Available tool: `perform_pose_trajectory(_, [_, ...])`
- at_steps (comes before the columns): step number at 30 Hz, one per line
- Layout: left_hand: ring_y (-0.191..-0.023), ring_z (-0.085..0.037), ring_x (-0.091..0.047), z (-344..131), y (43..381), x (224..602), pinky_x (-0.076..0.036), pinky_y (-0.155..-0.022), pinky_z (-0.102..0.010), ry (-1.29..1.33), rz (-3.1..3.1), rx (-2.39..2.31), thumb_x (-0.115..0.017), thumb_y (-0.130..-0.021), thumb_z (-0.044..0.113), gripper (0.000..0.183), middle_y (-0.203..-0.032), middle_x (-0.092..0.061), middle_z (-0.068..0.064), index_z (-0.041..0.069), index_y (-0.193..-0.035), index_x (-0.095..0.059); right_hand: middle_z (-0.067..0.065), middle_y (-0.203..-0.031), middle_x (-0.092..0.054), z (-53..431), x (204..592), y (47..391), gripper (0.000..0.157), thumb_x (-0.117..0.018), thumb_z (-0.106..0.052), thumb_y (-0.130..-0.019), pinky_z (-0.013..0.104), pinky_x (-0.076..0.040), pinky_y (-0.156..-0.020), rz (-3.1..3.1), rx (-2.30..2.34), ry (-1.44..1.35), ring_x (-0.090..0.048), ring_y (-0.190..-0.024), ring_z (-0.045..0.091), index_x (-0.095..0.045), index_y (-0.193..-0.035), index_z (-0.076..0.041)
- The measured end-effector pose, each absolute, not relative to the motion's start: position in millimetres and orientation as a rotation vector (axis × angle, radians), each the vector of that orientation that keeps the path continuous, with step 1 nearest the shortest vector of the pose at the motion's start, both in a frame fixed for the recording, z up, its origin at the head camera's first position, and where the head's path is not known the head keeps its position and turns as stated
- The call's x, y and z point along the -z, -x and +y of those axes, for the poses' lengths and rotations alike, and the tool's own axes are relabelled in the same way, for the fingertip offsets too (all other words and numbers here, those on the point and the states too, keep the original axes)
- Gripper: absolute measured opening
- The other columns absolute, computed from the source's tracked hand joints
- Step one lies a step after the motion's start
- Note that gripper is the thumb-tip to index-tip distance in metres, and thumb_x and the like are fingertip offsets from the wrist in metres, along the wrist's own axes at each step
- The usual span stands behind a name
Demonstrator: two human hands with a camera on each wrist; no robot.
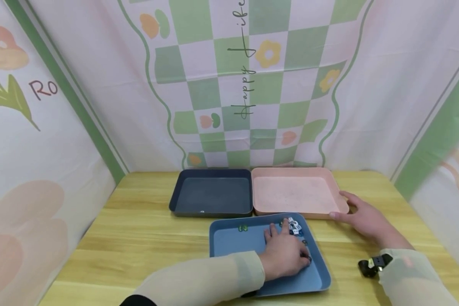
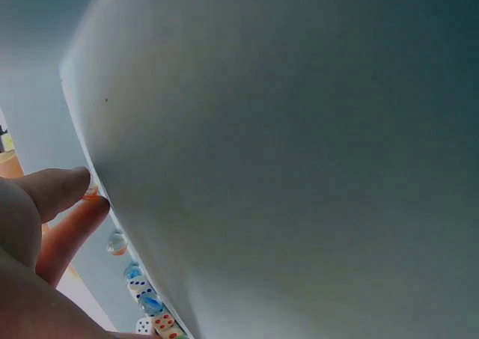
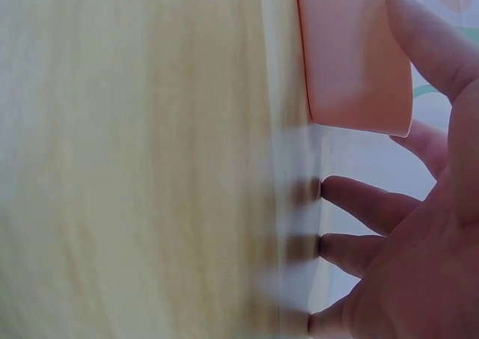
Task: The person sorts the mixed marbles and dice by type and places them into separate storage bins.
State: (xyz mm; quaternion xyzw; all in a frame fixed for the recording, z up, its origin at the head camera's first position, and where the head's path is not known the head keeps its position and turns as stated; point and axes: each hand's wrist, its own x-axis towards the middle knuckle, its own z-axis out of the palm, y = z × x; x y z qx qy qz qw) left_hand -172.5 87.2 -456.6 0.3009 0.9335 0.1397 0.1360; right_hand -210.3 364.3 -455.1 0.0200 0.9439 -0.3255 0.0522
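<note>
In the blue tray (image 1: 229, 242), my left hand (image 1: 283, 255) pinches a clear marble with orange in it (image 2: 90, 191) between thumb and forefinger, close to the tray wall. Its other fingers stretch toward a cluster of white dice (image 1: 293, 225) in the far right corner. Along the same wall lie another clear marble (image 2: 117, 243) and a blue marble (image 2: 150, 303). My right hand (image 1: 367, 219) spreads at the near right corner of the pink tray (image 1: 290, 193). Its thumb touches the tray's front wall, its forefinger rests at the side, and the other fingertips reach down to the table.
Left of the pink tray, a dark navy tray (image 1: 214, 193) stands against it, with a tiny light piece near its front wall. Two green pieces (image 1: 242, 228) lie in the blue tray's far left part. A printed curtain (image 1: 267, 85) hangs behind the wooden table (image 1: 137, 242).
</note>
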Motion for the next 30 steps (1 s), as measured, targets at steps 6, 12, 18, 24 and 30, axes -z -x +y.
perform_pose_trajectory(6, [-0.138,-0.055,-0.024,75,174,456,-0.026,-0.105,-0.070,-0.936,2.659,-0.536,-0.072,-0.091,0.045,0.010,-0.162,-0.021,-0.010,0.046,-0.099,-0.076,0.044,-0.147,-0.023,366,455,211,0.106,-0.069,-0.061,-0.086,0.076,-0.023,-0.097,2.884,0.984,-0.053,-0.023,-0.130,0.065,-0.017,-0.158,-0.001])
perform_pose_trajectory(12, [-0.145,-0.038,-0.021,59,180,456,-0.032,-0.106,-0.063,-1.068,2.627,-0.606,-0.072,-0.092,0.045,0.012,-0.160,-0.028,-0.008,0.045,-0.102,-0.077,0.044,-0.147,-0.024,365,455,210,0.106,-0.069,-0.061,-0.087,0.076,-0.023,-0.097,2.880,1.002,-0.048,-0.023,-0.130,0.065,-0.018,-0.158,-0.001])
perform_pose_trajectory(18, [-0.149,-0.017,-0.009,44,188,460,-0.030,-0.113,-0.046,-1.097,2.559,-0.693,-0.075,-0.090,0.041,0.010,-0.160,-0.027,-0.007,0.042,-0.100,-0.078,0.044,-0.147,-0.024,364,456,209,0.107,-0.069,-0.060,-0.086,0.076,-0.023,-0.097,2.883,1.013,-0.029,-0.023,-0.130,0.065,-0.017,-0.158,-0.001])
perform_pose_trajectory(24, [-0.149,-0.012,-0.007,30,198,455,-0.031,-0.110,-0.027,-1.177,2.474,-0.704,-0.076,-0.090,0.037,0.007,-0.160,-0.027,-0.004,0.039,-0.096,-0.079,0.044,-0.148,-0.023,365,456,209,0.108,-0.069,-0.061,-0.086,0.077,-0.022,-0.097,2.879,1.010,-0.036,-0.022,-0.130,0.065,-0.016,-0.158,-0.002])
perform_pose_trajectory(30, [-0.146,-0.016,-0.022,11,212,453,-0.032,-0.110,-0.027,-1.297,2.455,-0.676,-0.076,-0.090,0.039,0.007,-0.165,-0.012,-0.009,0.038,-0.096,-0.079,0.043,-0.148,-0.023,366,457,209,0.107,-0.069,-0.061,-0.086,0.077,-0.022,-0.096,2.878,1.011,-0.039,-0.023,-0.130,0.065,-0.016,-0.159,-0.003])
